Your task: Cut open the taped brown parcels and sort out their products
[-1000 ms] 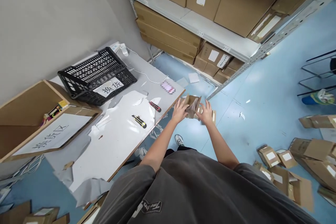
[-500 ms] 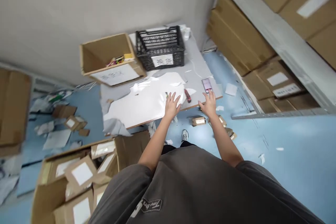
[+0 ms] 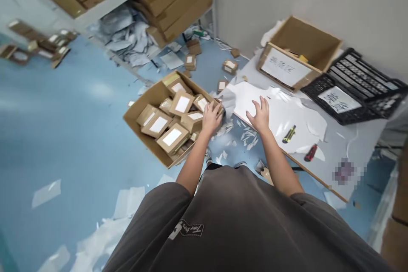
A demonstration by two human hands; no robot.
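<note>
My left hand [image 3: 211, 118] is open over the right rim of a large cardboard box [image 3: 140, 136], its fingers spread near the small boxes inside. Whether it touches the rim or a box, I cannot tell. Several small brown boxes with white labels fill the carton, among them one small labelled box [image 3: 193, 121] just left of that hand. My right hand [image 3: 260, 114] hangs open with nothing in it, above the near edge of the table [image 3: 338, 144]. On the tabletop lie a yellow box cutter [image 3: 289, 134] and a red box cutter [image 3: 310, 153], right of my right hand.
At the table's back stand an open carton [image 3: 282, 68] with a written label and a black plastic crate [image 3: 339, 97]. Paper scraps [image 3: 248, 136] litter the blue floor. A shelf with cartons [image 3: 178, 0] and crumpled paper [image 3: 127, 34] stands at the back left.
My view and body have turned left, so the large box of small boxes is now in front. My left hand has moved from the table to that box; my right hand has left the table's right end.
</note>
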